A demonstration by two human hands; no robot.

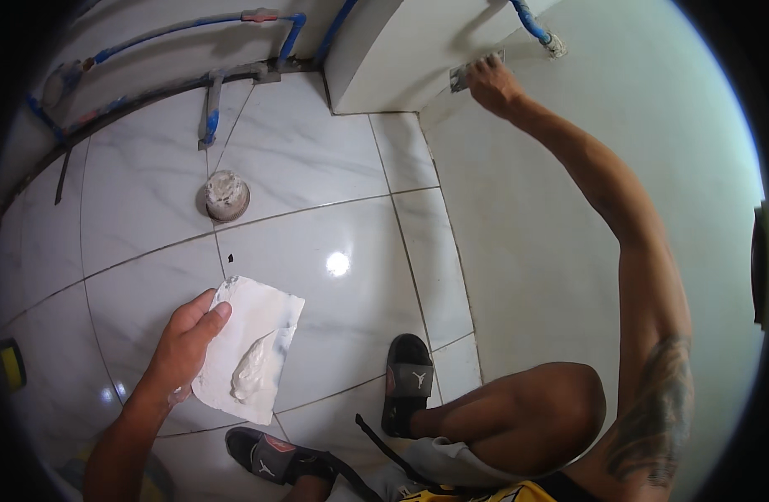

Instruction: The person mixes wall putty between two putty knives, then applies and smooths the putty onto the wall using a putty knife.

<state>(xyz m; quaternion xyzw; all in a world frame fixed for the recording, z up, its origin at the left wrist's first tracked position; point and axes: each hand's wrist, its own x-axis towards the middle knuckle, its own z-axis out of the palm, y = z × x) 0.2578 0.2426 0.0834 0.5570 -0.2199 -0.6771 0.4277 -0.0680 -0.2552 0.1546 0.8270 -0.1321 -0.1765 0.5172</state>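
Left grip (188,335) pinches at lower left, thumb (220,312) on top; the bent right arm (643,243) extends up the right side, right grip (493,84) curled, upper centre-right.

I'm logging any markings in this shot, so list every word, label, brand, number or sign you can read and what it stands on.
No readable words or numbers.
Right sandal: pale figure-shaped emblem, no legible lettering.
Left sandal: similar pale emblem.
Yellow garment: dark markings, too cut off to read.
White board: no lettering visible.
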